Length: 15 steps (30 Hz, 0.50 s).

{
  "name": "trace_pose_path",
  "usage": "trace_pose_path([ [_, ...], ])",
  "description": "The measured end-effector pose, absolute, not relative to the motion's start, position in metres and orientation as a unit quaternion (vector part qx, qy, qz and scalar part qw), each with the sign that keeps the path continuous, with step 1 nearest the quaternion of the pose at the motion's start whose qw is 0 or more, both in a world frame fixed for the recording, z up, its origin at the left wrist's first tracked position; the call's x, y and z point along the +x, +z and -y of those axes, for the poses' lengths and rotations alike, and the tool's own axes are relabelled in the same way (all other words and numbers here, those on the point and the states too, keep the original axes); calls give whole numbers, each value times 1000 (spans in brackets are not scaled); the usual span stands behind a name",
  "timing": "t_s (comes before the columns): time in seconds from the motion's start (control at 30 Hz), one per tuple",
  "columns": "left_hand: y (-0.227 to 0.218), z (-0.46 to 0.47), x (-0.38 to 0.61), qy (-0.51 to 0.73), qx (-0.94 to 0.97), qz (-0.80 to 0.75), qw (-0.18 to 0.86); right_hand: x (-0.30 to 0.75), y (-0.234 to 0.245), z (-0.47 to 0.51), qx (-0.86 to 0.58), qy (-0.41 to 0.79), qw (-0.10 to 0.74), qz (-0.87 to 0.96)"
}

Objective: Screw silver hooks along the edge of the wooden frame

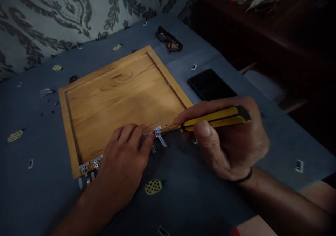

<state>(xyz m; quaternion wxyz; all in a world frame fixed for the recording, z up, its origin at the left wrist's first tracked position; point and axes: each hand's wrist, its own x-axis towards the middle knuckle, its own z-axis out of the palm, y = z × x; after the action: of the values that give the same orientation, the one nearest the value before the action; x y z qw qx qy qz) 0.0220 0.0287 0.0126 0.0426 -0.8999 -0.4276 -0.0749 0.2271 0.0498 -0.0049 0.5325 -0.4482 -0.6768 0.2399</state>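
Note:
A wooden framed panel (118, 96) lies on the blue cloth. Along its near edge sit metal brackets (96, 164) at the left corner and another metal bracket (158, 132) further right. My left hand (126, 162) rests over this edge, its fingers curled and pressed together against a bracket, which they partly cover. In my right hand (233, 145) is a yellow-and-black screwdriver (215, 119), gripped by the handle with the index finger stretched along it. Its thin shaft points left toward the right bracket; whether the tip touches a screw cannot be made out.
A phone (211, 84) and folded glasses (169, 40) lie right of and behind the panel. Left of it are a loose metal piece (47, 92) and several tiny dark bits, perhaps screws. A patterned wall (78, 12) stands behind, and dark furniture (262, 40) beyond the right edge.

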Motion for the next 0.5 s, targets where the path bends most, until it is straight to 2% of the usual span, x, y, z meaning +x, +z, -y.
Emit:
trace_pose_path([
  [0.43,9,-25,18,-78,-897,436,13,237,8,-54,-402,307,458,731],
  [0.5,9,-25,19,-67,-897,437,4,239,3,-54,-419,298,470,717],
])
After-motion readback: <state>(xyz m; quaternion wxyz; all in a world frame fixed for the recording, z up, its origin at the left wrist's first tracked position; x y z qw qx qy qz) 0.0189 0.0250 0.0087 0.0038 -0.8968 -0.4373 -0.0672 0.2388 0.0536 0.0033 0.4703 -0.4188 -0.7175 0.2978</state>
